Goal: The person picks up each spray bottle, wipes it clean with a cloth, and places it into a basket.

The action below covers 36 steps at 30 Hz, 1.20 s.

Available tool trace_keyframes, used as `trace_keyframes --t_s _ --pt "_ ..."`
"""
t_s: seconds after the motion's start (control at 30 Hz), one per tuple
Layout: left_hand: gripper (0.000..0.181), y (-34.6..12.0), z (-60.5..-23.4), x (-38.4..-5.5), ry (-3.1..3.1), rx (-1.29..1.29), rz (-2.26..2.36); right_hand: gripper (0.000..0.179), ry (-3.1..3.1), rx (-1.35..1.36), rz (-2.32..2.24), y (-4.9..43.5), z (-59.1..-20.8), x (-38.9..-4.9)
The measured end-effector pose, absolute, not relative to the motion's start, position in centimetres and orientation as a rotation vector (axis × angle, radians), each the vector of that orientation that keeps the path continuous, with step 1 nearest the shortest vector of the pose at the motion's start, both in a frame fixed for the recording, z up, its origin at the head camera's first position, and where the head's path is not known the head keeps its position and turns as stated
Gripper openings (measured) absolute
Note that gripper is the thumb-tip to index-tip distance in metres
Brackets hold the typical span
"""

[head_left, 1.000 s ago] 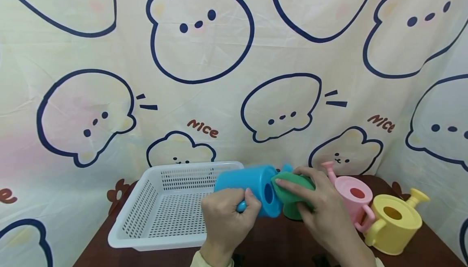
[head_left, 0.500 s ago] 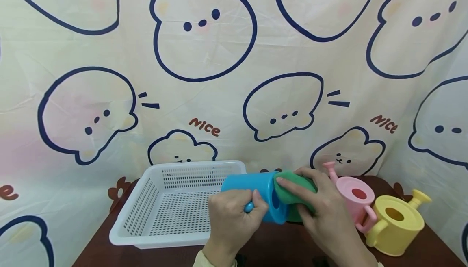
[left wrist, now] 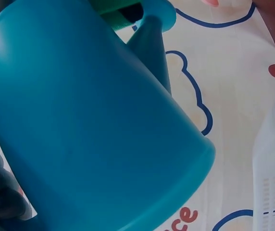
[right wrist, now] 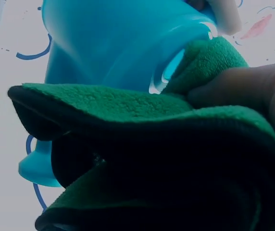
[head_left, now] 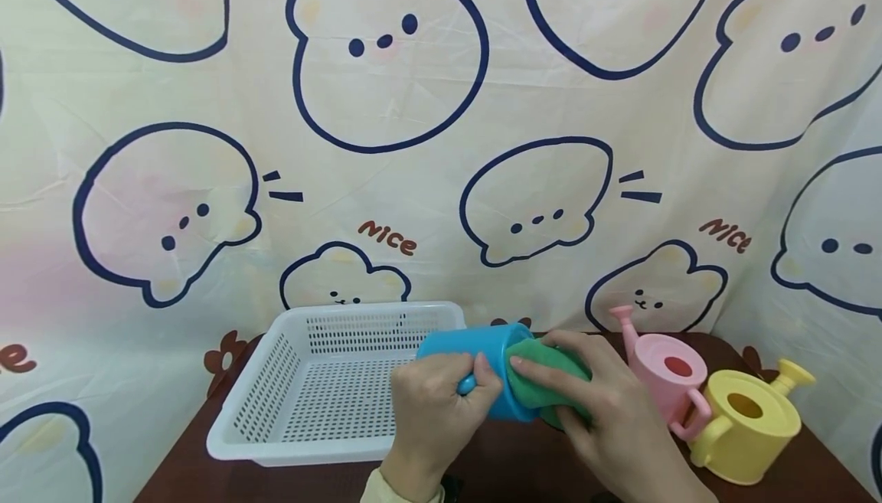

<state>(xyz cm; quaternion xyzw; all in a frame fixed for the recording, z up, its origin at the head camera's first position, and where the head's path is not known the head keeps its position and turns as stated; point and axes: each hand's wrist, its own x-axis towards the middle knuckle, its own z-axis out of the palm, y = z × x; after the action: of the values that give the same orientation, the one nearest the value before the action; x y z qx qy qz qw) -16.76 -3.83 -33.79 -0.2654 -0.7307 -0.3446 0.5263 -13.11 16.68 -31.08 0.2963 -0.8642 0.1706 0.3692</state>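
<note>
From where I stand, the person's left hand [head_left: 441, 403] is curled into a fist round the stubby handle [head_left: 466, 385] of a glossy sky-blue plastic toy watering can [head_left: 458, 341], thumb laid over the top. The can lies tipped on its side between the two hands, its base toward nine o'clock and its top toward three, I suppose so that the top end faces the other hand. That right hand [head_left: 613, 396] pinches a green, fluffy, dark-edged folded cloth [head_left: 544, 377], forefinger stretched along it and thumb underneath, and holds it against the can's top; the fist probably steadies the can against that pressure. Whether any cloth enters the can's hole, I can't tell. The left wrist view shows the tapered blue spout [left wrist: 152, 45] on the side away from the fist.

Taking the blue can as the dial's centre, a white rectangular perforated plastic basket [head_left: 310, 455] sits at nine o'clock. At three stands a pale-pink plastic watering can [head_left: 663, 396], and toward four a lemon-yellow plastic one [head_left: 747, 438], both upright, perhaps parked aside to leave elbow room.

Everything rests on or above a dark reddish-brown tabletop [head_left: 530, 472]. Behind, at twelve, hangs a cream fabric sheet [head_left: 386, 189] with navy-outlined cartoon bears and "Nice" lettering.
</note>
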Motion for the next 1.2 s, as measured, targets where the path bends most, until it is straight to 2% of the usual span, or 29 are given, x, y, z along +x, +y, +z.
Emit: trace_keyframes --t_s 0.3,0.47,0.87,1.2 --pt "0.041 -4.3 -33.7 -17.0 -1.711 -0.627 -0.816 0.091 -2.226 0.909 0.47 17.1 -31.1 -12.9" --pt "0.039 -4.9 -33.6 -17.0 -1.706 -0.556 -0.818 0.086 -2.278 0.955 0.459 17.2 -31.3 -12.9" --pt "0.038 -5.0 -33.6 -16.9 -1.677 -0.443 -0.892 0.08 -2.336 0.776 0.429 17.6 -31.4 -13.6" --pt "0.037 -4.7 -33.6 -16.8 -1.653 -0.607 -0.933 0.08 -2.33 0.676 0.458 17.5 -31.0 -13.9"
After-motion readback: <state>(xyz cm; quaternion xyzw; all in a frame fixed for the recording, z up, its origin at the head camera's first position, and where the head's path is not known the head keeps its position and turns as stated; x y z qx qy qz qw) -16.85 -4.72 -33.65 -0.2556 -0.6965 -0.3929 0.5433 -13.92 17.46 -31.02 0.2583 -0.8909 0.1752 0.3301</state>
